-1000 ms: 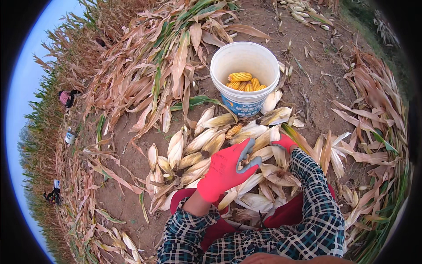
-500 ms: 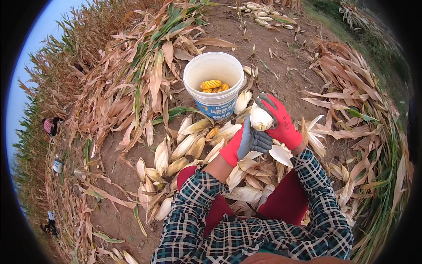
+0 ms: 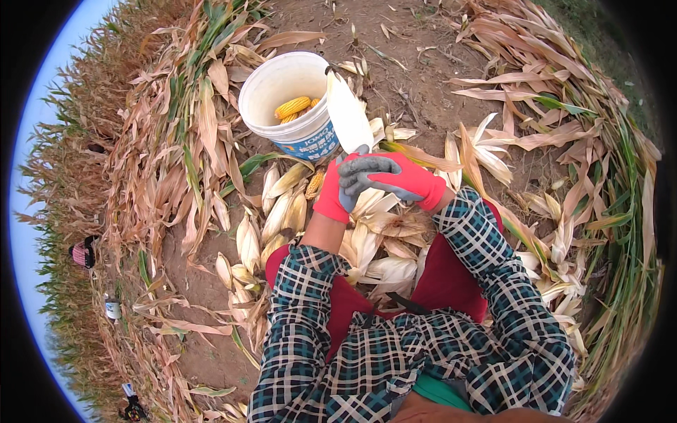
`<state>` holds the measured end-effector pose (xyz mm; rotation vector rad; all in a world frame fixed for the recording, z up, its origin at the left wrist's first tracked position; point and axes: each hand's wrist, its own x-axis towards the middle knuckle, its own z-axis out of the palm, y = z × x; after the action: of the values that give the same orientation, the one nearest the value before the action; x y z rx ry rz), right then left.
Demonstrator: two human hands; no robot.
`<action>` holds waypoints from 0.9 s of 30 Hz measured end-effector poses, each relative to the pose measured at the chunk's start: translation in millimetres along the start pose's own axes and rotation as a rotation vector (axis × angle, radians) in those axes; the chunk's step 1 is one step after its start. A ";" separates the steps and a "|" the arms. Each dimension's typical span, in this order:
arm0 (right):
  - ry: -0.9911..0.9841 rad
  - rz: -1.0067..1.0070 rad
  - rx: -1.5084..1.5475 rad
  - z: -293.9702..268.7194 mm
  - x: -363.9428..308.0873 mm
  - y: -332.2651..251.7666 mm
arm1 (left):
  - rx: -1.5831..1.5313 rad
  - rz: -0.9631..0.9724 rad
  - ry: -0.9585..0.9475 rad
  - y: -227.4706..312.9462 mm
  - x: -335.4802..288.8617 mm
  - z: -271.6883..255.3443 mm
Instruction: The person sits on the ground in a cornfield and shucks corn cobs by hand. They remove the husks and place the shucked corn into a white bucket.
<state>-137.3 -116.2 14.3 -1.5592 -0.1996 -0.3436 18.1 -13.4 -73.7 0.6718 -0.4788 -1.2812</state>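
Both hands wear red gloves with grey palms and fingers. An unpeeled ear of corn (image 3: 350,116) in pale husk tilts up and to the left in front of the bucket, its dark end uppermost. My left hand (image 3: 334,192) is closed around its lower end. My right hand (image 3: 402,178) is closed over the same end, its fingers overlapping the left ones; what exactly they pinch is hidden. The white bucket (image 3: 264,125) with a blue label holds several bare yellow corn cobs (image 3: 293,108). Below it, a partly bared yellow cob (image 3: 315,185) lies among husked ears.
Several unpeeled ears (image 3: 248,243) lie left of my knees, and loose husks (image 3: 388,271) between them. Dry stalks (image 3: 190,134) are heaped on the left, more stalks (image 3: 599,141) on the right. A person (image 3: 83,252) is at the far left, near another bucket (image 3: 113,307).
The ear has swung from between my hands to a raised, left-leaning position. My right hand has shifted from its upper part to its lower end. The view has also shifted.
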 end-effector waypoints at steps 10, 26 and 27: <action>0.672 -0.031 0.659 -49.4 25.7 24.4 | 0.381 -0.217 0.008 9.6 -29.7 56.8; 0.630 0.092 0.302 -58.8 22.0 57.7 | 1.234 0.197 0.280 51.1 -28.3 60.1; 0.594 0.070 0.285 -56.2 19.4 48.5 | 1.274 0.178 0.267 60.0 -31.2 60.0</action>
<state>-107.8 -174.9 -25.3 -1.1245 0.2590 -0.6745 13.3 14.1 12.3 1.7754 -1.1059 -0.5729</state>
